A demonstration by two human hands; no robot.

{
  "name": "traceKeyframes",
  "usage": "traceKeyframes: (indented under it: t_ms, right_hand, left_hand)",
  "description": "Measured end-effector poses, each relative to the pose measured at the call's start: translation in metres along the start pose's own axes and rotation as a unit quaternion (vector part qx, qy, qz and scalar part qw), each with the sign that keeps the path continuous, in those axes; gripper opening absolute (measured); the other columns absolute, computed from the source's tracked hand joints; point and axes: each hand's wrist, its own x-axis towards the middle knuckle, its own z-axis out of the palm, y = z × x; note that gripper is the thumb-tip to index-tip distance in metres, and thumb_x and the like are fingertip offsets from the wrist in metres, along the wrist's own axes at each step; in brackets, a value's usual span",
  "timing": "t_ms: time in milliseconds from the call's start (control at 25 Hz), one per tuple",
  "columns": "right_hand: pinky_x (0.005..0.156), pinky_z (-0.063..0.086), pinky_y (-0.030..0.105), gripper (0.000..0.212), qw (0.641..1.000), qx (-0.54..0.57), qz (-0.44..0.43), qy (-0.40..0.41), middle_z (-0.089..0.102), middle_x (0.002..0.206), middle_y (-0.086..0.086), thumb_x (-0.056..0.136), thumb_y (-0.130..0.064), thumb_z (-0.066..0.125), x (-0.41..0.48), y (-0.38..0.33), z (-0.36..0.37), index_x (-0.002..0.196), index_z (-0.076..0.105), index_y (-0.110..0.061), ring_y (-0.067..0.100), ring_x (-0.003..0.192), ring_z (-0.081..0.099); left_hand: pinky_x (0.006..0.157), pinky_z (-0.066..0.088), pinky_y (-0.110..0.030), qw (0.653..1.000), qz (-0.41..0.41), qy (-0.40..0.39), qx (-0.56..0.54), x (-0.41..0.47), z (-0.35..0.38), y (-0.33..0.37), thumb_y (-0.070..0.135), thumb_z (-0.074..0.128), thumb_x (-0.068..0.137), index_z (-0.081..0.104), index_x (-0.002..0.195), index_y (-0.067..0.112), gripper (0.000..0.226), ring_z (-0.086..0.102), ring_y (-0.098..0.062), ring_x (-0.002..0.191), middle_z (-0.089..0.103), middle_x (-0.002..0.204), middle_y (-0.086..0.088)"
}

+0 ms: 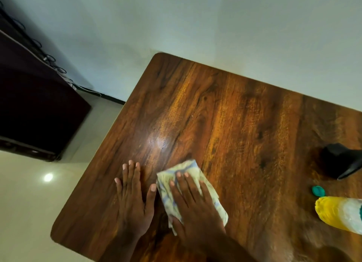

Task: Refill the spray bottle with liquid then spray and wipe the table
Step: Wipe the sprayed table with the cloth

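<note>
Head view: brown wood-grain table [235, 114] fills the centre and right of the frame, its rounded corners at upper centre and lower left. Left hand [133, 199] lies flat on the table at lower centre, palm down, fingers straight and slightly spread, holding nothing. Right hand [193, 205] is just beside it to the right, palm down, fingers extended and pressing on a cloth [188, 168]; no curled grip is seen. The cloth is pale with bluish marks, crumpled, lying on the table under the right hand, and its edges show beyond the fingertips and on both sides of the hand. A glossy patch on the table lies just above the left hand.

At the right edge of the frame, well apart from the hands, stands a black sprayer [338, 160], partly cut off and blurred. Below it a teal cap [318, 190] rests on the table; just below that a yellow bottle [333, 212] is cut by the frame edge, and its posture cannot be told.

Upper left holds dark furniture [39, 105]; lower left shows pale floor [23, 212] with a light spot; a pale wall [195, 17] runs across the top.
</note>
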Motion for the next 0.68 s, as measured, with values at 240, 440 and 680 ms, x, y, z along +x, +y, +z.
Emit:
traceKeyframes:
  t_ms: [240, 440, 680]
  right_hand:
    - [0.107, 0.042, 0.056, 0.083, 0.997, -0.04, 0.056, 0.025, 0.026, 0.167, 0.005, 0.084, -0.062, 0.058, -0.054, 0.022, 0.01, 0.155, 0.039, -0.023, 0.025, 0.152, 0.029]
    - [0.114, 0.022, 0.071, 0.083, 0.998, -0.062, 0.02, 0.007, 0.011, 0.17, 0.013, 0.09, -0.07, 0.045, -0.004, 0.016, 0.0, 0.16, 0.026, -0.029, 0.038, 0.155, 0.01]
    - [0.115, 0.016, 0.074, 0.077, 0.961, -0.011, 0.268, 0.07, -0.006, 0.169, 0.018, 0.096, -0.062, 0.033, 0.071, 0.034, -0.012, 0.162, 0.01, -0.029, 0.042, 0.155, -0.007]
  left_hand:
    - [0.127, -0.002, -0.059, 0.993, 0.026, -0.038, 0.11, 0.005, -0.02, -0.033, 0.064, 0.03, 0.098, 0.02, 0.162, 0.011, 0.084, -0.002, -0.021, 0.159, 0.007, 0.172, -0.005]
    - [0.125, -0.004, -0.064, 0.99, -0.082, 0.002, 0.112, 0.014, -0.036, -0.043, 0.066, 0.026, 0.099, 0.013, 0.163, 0.016, 0.082, -0.01, -0.021, 0.159, -0.001, 0.173, -0.006]
    - [0.124, 0.01, -0.065, 0.975, -0.191, 0.012, 0.111, 0.028, -0.061, -0.093, 0.069, 0.018, 0.099, 0.017, 0.161, 0.023, 0.078, 0.012, -0.029, 0.158, 0.015, 0.171, -0.008]
